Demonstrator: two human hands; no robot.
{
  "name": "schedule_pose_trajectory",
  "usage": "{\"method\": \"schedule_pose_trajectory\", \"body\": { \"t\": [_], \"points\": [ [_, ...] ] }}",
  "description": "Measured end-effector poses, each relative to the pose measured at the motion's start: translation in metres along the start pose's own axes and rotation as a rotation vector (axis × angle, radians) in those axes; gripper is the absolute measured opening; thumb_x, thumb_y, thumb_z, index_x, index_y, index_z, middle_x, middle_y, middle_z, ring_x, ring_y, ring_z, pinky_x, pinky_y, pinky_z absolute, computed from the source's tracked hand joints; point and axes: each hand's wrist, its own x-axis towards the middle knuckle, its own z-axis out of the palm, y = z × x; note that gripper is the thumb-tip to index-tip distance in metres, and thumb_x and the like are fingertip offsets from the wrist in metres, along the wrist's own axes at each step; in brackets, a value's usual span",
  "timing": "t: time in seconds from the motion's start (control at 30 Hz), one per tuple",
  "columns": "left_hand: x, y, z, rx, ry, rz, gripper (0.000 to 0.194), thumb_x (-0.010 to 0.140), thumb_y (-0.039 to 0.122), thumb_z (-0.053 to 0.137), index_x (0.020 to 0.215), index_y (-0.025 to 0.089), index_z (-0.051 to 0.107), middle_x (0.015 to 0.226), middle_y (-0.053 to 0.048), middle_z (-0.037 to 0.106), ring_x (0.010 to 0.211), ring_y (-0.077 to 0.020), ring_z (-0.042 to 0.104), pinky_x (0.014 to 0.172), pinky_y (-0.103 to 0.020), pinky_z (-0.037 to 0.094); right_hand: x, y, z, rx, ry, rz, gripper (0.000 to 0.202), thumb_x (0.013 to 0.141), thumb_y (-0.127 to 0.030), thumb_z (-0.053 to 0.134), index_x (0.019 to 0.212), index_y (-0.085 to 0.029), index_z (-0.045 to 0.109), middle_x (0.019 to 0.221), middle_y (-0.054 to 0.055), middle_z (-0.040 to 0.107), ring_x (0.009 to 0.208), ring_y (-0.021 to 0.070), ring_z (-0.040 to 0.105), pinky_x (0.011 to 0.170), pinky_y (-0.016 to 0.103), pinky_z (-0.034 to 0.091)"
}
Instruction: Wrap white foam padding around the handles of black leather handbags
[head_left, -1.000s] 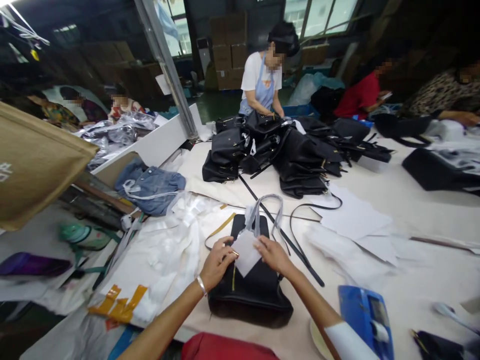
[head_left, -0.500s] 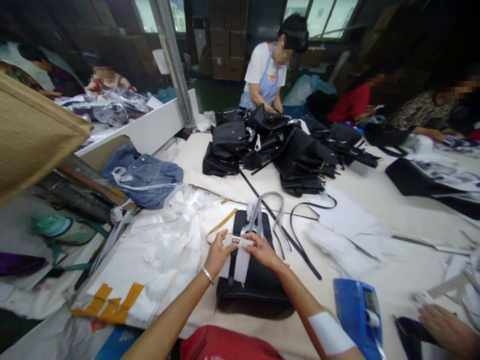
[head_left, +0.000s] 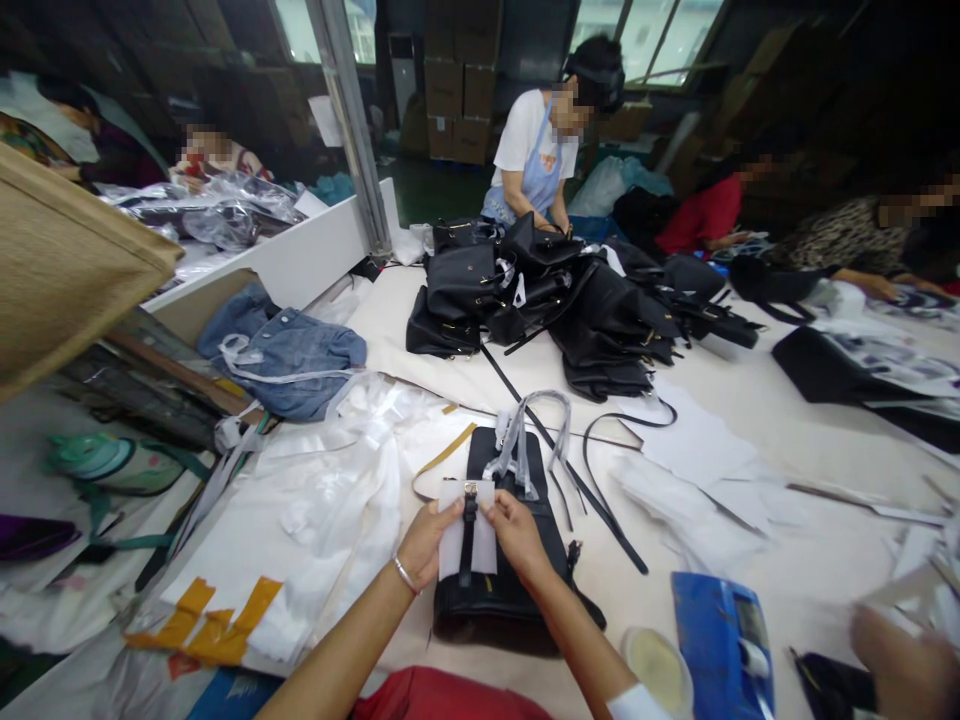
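A black bag [head_left: 499, 610] lies in front of me, its handles [head_left: 529, 430] wrapped in clear plastic. A small white sheet [head_left: 482, 555] sits behind the bag's narrow buckled strap [head_left: 468, 530], showing on both sides of it. My left hand [head_left: 424, 540] pinches the sheet's left edge, with the thumb close to the buckle [head_left: 470, 489]. On the opposite edge, my right hand [head_left: 517, 535] is closed, thumb and fingers holding the sheet by its upper right part.
Black bags [head_left: 525, 290] are piled at the back, before a co-worker [head_left: 536, 165]. To the left lie a denim bag [head_left: 292, 355] and white wrapping [head_left: 322, 500]. A blue tape dispenser [head_left: 720, 640] and round tub [head_left: 658, 670] stand at right, near another person's blurred hand [head_left: 904, 655].
The white sheet, earlier bent around the strap, is now spread flat behind it. My hands have moved lower and to its sides. The round tub has come into sight beside my right arm.
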Motion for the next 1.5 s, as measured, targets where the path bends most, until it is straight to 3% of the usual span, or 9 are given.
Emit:
{"method": "schedule_pose_trajectory", "body": {
  "t": [0.17,0.43,0.83,1.03,1.13,1.27,1.4,1.5],
  "points": [
    [-0.004,-0.001,0.005,0.085,0.028,0.068,0.049,0.074,0.037,0.069,0.115,0.01,0.06,0.1,-0.015,0.07,0.087,-0.0255,0.067,0.082,-0.04,0.05,-0.003,-0.004,0.002,-0.122,0.017,-0.037,0.026,0.082,-0.044,0.051,0.088,-0.019,0.059,0.08,0.001,0.065,0.075,0.0187,0.059,0.064,0.026,0.043],
    [0.002,-0.006,0.013,0.319,0.13,0.158,0.048,0.075,0.044,0.065,0.111,0.013,0.062,0.1,-0.011,0.07,0.089,-0.024,0.065,0.082,-0.035,0.049,-0.015,-0.02,0.003,-0.341,0.152,-0.121,0.021,0.084,-0.043,0.048,0.083,-0.023,0.056,0.075,0.001,0.065,0.064,0.0192,0.058,0.06,0.027,0.042],
    [0.01,-0.014,0.02,0.448,0.124,0.267,0.04,0.075,0.044,0.062,0.1,0.014,0.067,0.094,-0.009,0.07,0.094,-0.026,0.062,0.09,-0.037,0.043,-0.029,-0.011,0.009,-0.449,0.315,-0.171,0.02,0.086,-0.046,0.045,0.088,-0.027,0.05,0.081,0.005,0.064,0.071,0.0244,0.061,0.066,0.034,0.046],
    [0.009,-0.014,0.018,0.477,0.141,0.352,0.037,0.077,0.044,0.058,0.096,0.014,0.066,0.093,-0.007,0.068,0.091,-0.0243,0.06,0.089,-0.035,0.042,-0.038,-0.024,0.02,-0.531,0.245,-0.256,0.016,0.088,-0.041,0.042,0.09,-0.028,0.051,0.086,0.007,0.061,0.08,0.0257,0.059,0.072,0.037,0.046],
    [0.01,-0.015,0.013,0.441,0.157,0.306,0.039,0.075,0.049,0.058,0.092,0.015,0.065,0.081,-0.005,0.068,0.077,-0.0219,0.061,0.074,-0.032,0.047,-0.038,-0.034,0.017,-0.462,0.107,-0.276,0.02,0.09,-0.041,0.038,0.091,-0.028,0.053,0.088,0.006,0.061,0.079,0.0226,0.061,0.072,0.036,0.048],
    [0.014,-0.015,0.012,0.355,0.062,0.173,0.044,0.074,0.054,0.057,0.091,0.014,0.064,0.064,-0.003,0.064,0.051,-0.0151,0.055,0.05,-0.026,0.042,-0.028,-0.037,0.007,-0.282,-0.005,-0.114,0.026,0.088,-0.046,0.041,0.079,-0.024,0.051,0.062,-0.001,0.058,0.053,0.0164,0.058,0.05,0.028,0.047],
    [0.015,-0.01,0.013,0.312,-0.052,0.099,0.043,0.072,0.053,0.061,0.089,0.013,0.065,0.06,-0.003,0.063,0.05,-0.0138,0.056,0.052,-0.025,0.043,-0.012,-0.031,-0.002,-0.214,0.018,-0.041,0.026,0.082,-0.045,0.053,0.071,-0.021,0.048,0.053,-0.004,0.055,0.043,0.0129,0.053,0.043,0.024,0.043],
    [0.015,-0.009,0.01,0.31,-0.045,0.036,0.045,0.07,0.051,0.064,0.096,0.015,0.064,0.065,-0.004,0.066,0.057,-0.0161,0.061,0.056,-0.027,0.046,-0.003,-0.026,-0.006,-0.201,0.127,-0.043,0.026,0.072,-0.041,0.063,0.082,-0.021,0.051,0.059,-0.005,0.055,0.045,0.0119,0.053,0.041,0.022,0.041]
  ]
}}
